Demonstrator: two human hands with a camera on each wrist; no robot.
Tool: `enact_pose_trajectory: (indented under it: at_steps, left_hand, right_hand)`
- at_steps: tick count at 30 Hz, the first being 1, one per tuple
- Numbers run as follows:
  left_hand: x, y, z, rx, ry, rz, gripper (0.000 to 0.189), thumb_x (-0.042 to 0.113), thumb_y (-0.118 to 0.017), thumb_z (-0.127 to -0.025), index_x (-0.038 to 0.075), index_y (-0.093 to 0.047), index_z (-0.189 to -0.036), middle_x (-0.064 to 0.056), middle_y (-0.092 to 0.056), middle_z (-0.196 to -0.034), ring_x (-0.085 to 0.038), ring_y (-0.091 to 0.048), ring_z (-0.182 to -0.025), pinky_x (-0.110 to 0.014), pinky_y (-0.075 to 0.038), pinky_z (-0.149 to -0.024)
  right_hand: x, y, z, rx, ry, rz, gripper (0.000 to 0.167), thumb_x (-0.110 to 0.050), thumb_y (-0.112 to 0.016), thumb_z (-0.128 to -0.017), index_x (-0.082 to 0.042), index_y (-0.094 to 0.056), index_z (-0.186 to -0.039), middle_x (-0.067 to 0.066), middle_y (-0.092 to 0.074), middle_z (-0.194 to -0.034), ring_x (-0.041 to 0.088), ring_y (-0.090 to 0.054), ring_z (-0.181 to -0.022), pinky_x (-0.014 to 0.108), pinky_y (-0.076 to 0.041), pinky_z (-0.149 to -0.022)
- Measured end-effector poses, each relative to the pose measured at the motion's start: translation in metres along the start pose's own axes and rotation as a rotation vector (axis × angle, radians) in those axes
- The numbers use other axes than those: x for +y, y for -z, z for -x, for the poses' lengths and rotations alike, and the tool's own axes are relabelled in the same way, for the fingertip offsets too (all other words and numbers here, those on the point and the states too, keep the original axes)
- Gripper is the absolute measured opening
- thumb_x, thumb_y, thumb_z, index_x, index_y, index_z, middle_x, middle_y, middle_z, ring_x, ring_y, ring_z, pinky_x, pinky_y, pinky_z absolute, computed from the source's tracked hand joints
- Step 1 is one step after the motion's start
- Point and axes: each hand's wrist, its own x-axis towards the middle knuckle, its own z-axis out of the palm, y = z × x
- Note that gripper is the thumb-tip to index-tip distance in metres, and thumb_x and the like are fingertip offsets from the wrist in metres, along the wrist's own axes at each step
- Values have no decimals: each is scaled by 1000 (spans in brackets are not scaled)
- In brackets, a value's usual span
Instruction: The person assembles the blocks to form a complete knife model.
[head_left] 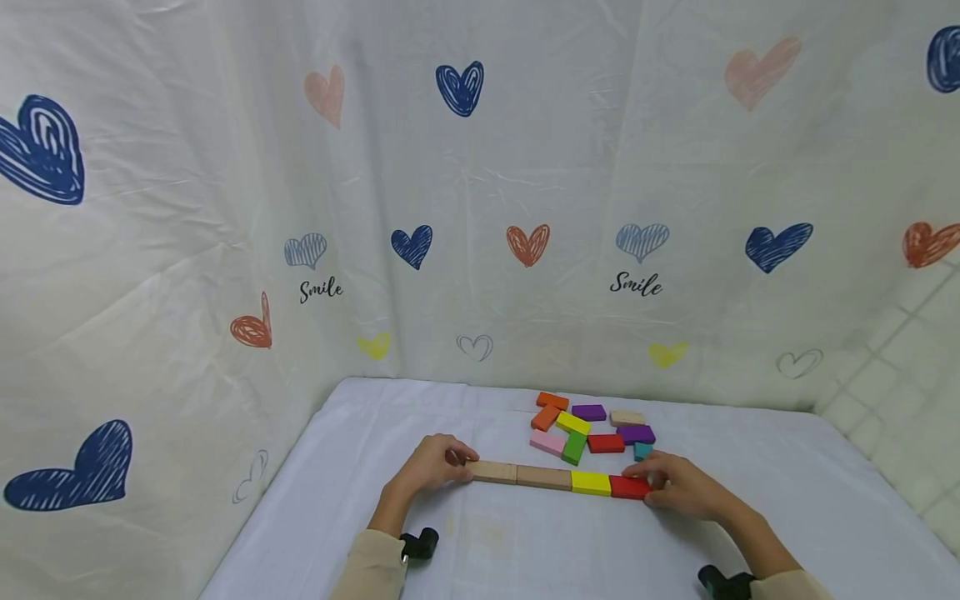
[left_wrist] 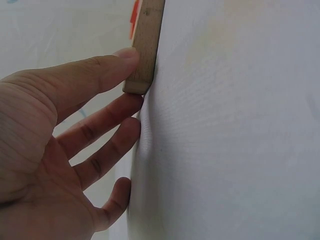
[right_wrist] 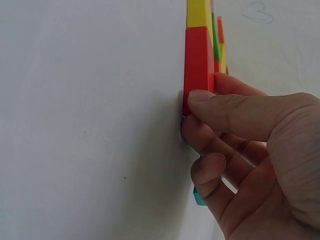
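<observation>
A straight row of blocks lies end to end on the table: two plain wooden blocks at the left, then a yellow block [head_left: 591,483], then a red block [head_left: 628,487]. My left hand [head_left: 435,463] holds the outer wooden block [head_left: 493,472] at its free end, thumb on its near side in the left wrist view; the index finger is mostly hidden behind it. The inner wooden block [head_left: 543,477] touches the yellow one. At the opposite end, my right hand [head_left: 681,485] pinches the red block, its thumb on the near face and the index finger behind.
Behind the row lie several loose blocks, among them a green block [head_left: 574,448], a pink block [head_left: 548,442], another red block [head_left: 606,443] and a teal block [head_left: 642,452] close to my right hand. White cloth [head_left: 525,550] covers the table. A heart-printed curtain [head_left: 480,183] hangs behind it.
</observation>
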Motion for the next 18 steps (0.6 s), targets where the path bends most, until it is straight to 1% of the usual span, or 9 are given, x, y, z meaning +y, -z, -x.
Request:
enact_pose_trajectory:
  at_steps: [11,18]
  left_hand:
    - [2,0,1,0,2,-9,23,14,-86,-81,20,-81,-102,6,-68,-90,-12,-57,-81,-27,-47,-69]
    - [3,1,1,3,5,5,23,12,-87,-80,20,-81,-101,6,-68,-90,-13,-57,-80,-26,-47,-68]
  right_hand:
    - [1,-1,-1,-1,-21,-9,40,-7,-81,-83,-14,-74,-122,4,-60,-98,21,-51,-85,24,-49,-65]
    - [0,-2,-1,4,-46,-19,41,-7,-81,-83,-14,-73,-123,3,-61,-98,21,-51,-85,25,-51,-66]
